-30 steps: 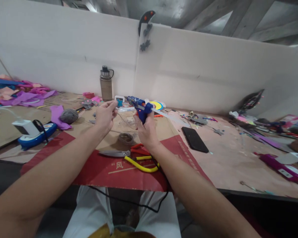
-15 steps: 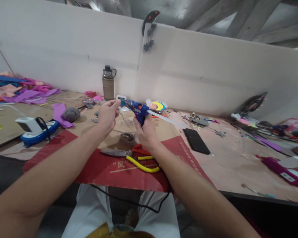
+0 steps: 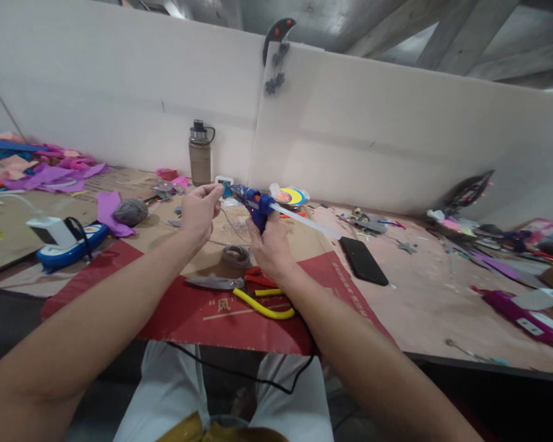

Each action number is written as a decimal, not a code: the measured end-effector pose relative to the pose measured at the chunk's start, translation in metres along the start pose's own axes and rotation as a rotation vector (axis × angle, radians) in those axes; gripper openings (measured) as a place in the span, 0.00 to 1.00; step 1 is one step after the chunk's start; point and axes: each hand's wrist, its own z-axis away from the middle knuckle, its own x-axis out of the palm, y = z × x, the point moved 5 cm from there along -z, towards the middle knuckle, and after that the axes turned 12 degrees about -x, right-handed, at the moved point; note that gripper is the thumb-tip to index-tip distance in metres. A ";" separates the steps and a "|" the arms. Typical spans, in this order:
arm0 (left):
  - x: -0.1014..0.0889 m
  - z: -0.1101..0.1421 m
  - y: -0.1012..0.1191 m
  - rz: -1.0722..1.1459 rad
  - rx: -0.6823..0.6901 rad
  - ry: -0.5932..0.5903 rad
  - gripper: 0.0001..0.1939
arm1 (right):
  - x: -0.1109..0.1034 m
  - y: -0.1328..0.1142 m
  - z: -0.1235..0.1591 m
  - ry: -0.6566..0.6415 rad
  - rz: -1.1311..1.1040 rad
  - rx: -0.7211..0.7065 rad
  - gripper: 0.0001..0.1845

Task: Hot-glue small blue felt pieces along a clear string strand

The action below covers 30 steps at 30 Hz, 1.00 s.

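My right hand [image 3: 271, 242] is wrapped round the grip of a blue hot glue gun [image 3: 258, 212], its nozzle pointing left. A long whitish glue stick [image 3: 306, 221] juts from its back end. My left hand [image 3: 200, 212] pinches a small teal piece [image 3: 226, 190] right at the nozzle; whether the two touch I cannot tell. A thin grey strand hangs below the fingers. Beneath my hands lie a small coil of grey yarn [image 3: 236, 256] and scissors [image 3: 216, 283] with yellow and red handles, partly behind my right wrist.
A red and brown cardboard sheet [image 3: 175, 313] covers the work spot. A bottle [image 3: 200, 153] stands against the white partition. A black phone [image 3: 363, 261] lies to the right, a blue power strip [image 3: 71, 248] and grey yarn ball [image 3: 130, 211] to the left. A black cable [image 3: 239, 370] hangs over my lap.
Both hands hold nearly the same pose, with the glue gun still at the teal piece. The whole view has shifted very slightly.
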 end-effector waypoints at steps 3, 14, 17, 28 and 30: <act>0.001 0.000 0.000 0.005 -0.004 -0.005 0.02 | 0.000 -0.002 -0.001 -0.003 0.002 -0.014 0.20; 0.000 -0.001 -0.001 -0.002 -0.009 -0.023 0.04 | -0.001 -0.002 0.000 0.002 -0.021 0.023 0.21; 0.001 0.000 0.000 -0.006 -0.014 -0.023 0.04 | -0.003 -0.003 0.000 0.013 -0.025 0.031 0.21; -0.004 -0.007 -0.006 0.033 -0.133 -0.026 0.09 | -0.001 0.013 -0.002 0.085 -0.595 0.329 0.14; -0.005 -0.008 -0.006 0.035 -0.132 -0.024 0.08 | 0.000 0.017 -0.003 0.113 -0.792 0.400 0.14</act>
